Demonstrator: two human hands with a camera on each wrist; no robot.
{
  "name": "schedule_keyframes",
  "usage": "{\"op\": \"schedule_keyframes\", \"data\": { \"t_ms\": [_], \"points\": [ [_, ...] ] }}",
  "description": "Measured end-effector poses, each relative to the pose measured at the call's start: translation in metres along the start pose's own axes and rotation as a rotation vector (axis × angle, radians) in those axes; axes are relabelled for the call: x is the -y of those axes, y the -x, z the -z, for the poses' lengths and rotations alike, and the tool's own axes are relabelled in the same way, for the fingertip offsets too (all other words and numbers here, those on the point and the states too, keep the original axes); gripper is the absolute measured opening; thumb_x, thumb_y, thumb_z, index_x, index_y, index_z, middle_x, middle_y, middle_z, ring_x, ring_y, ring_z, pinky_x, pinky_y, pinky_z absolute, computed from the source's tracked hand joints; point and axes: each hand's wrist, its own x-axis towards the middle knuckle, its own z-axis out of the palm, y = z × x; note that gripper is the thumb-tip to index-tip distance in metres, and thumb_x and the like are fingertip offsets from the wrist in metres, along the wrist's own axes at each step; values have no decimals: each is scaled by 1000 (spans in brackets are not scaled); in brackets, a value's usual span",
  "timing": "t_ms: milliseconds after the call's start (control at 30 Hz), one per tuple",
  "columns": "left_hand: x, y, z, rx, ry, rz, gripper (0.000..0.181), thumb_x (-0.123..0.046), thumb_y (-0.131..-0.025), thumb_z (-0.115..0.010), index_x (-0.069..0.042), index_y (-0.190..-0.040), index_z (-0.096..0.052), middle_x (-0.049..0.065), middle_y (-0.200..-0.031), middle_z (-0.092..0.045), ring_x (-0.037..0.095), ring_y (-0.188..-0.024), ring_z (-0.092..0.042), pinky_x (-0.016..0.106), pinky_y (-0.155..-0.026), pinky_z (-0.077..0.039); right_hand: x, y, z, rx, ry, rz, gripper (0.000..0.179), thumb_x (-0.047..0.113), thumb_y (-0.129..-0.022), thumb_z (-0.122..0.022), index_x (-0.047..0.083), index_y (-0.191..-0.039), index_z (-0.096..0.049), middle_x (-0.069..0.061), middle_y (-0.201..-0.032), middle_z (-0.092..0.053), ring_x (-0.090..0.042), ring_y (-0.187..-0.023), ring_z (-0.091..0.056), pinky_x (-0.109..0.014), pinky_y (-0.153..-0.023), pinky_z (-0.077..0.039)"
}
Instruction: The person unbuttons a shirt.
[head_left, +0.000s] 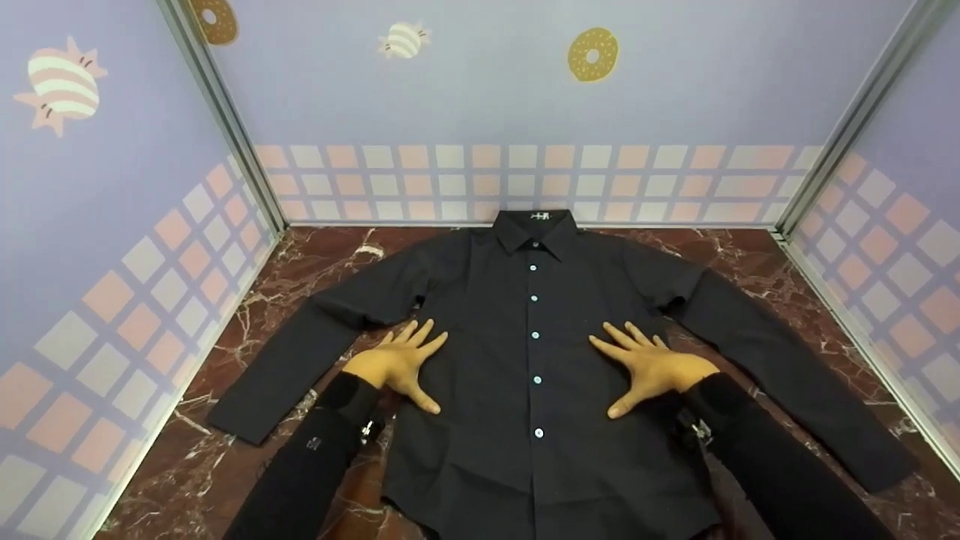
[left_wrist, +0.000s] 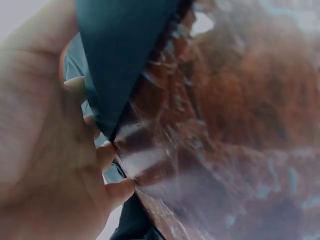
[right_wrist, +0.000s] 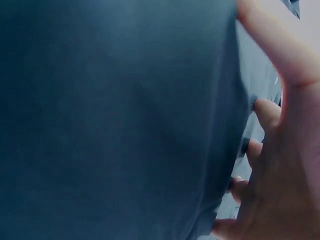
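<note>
A black long-sleeved button-up shirt (head_left: 487,360) lies front side up, its collar (head_left: 536,231) at the far end and both sleeves spread outward. White buttons run down its middle in a closed placket. My left hand (head_left: 401,361) rests on the shirt's left side edge below the armpit, fingers spread and straight. On the opposite side my right hand (head_left: 651,365) lies likewise, fingers fanned toward the placket. In the left wrist view the fingertips touch along the cloth edge. Dark cloth (right_wrist: 115,120) fills most of the right wrist view, with the fingertips at its edge.
The shirt lies on a reddish-brown marbled tabletop (head_left: 300,255). A lilac back wall (head_left: 487,97) with a checked band stands right behind the collar, and side walls rise left and right. The right cuff (head_left: 885,472) lies near the right wall.
</note>
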Motion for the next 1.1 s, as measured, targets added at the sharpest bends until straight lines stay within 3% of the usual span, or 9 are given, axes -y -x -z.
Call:
{"op": "schedule_keyframes", "data": {
  "t_ms": [167,333,467,567,633,700,800,867,1100],
  "points": [
    [0,-2,4,23,-29,52,138,-73,-67,-85,-18,-168,-9,16,-172,2,42,-157,2,66,-122,-3,-11,11,2,-7,-41,-23,129,61,-72,-88,10,-166,-17,-26,-170,1,-56,-151,5,-76,-115,-5],
    [-7,1,11,80,-134,136,145,-79,-62,-83,-15,-167,-7,15,-173,2,42,-157,-1,66,-121,1,-18,25,-1,-13,-76,-103,129,64,-73,-86,10,-166,-14,-28,-169,4,-55,-151,8,-74,-116,-2],
    [-17,9,17,131,-218,191,142,-74,-66,-84,-7,-166,-9,17,-172,-2,42,-157,-6,66,-122,-5,-14,26,2,23,-63,-145,131,68,-72,-84,12,-167,-13,-28,-169,6,-54,-152,8,-75,-116,-3],
    [-23,12,22,130,-198,185,134,-70,-72,-83,1,-163,-15,22,-170,-8,44,-156,-10,65,-122,-9,-7,26,13,64,-69,-182,129,68,-72,-84,14,-167,-16,-27,-169,3,-54,-152,5,-76,-115,-6],
    [-22,9,25,68,-140,149,125,-66,-77,-82,5,-161,-23,27,-167,-16,48,-153,-15,66,-121,-12,-5,23,24,64,-97,-190,121,64,-76,-84,12,-166,-22,-27,-169,-7,-53,-153,-5,-73,-116,-12],
    [-20,3,31,-34,-87,94,112,-63,-84,-78,7,-157,-31,30,-164,-25,51,-151,-20,65,-121,-15,-4,15,37,10,-108,-165,106,56,-83,-83,7,-162,-33,-28,-165,-24,-52,-150,-21,-69,-117,-21],
    [-18,-12,43,-213,-50,3,94,-58,-92,-72,6,-154,-41,30,-160,-33,51,-149,-26,63,-120,-20,-3,-3,56,-142,-67,-96,79,43,-93,-77,-1,-151,-48,-30,-153,-44,-50,-141,-40,-62,-115,-32],
    [-20,-25,52,-295,-42,-46,88,-57,-94,-69,4,-154,-43,27,-161,-33,48,-150,-26,62,-121,-21,-1,-19,66,-250,-13,-59,67,35,-96,-75,-3,-146,-53,-30,-147,-50,-48,-136,-46,-60,-114,-36],
    [-38,-79,68,-426,21,-145,92,-56,-91,-72,1,-156,-41,23,-163,-32,44,-152,-25,58,-122,-22,5,-72,78,-525,15,-53,48,24,-96,-75,-1,-135,-64,-22,-131,-61,-41,-121,-59,-55,-105,-46]
  ]
}}
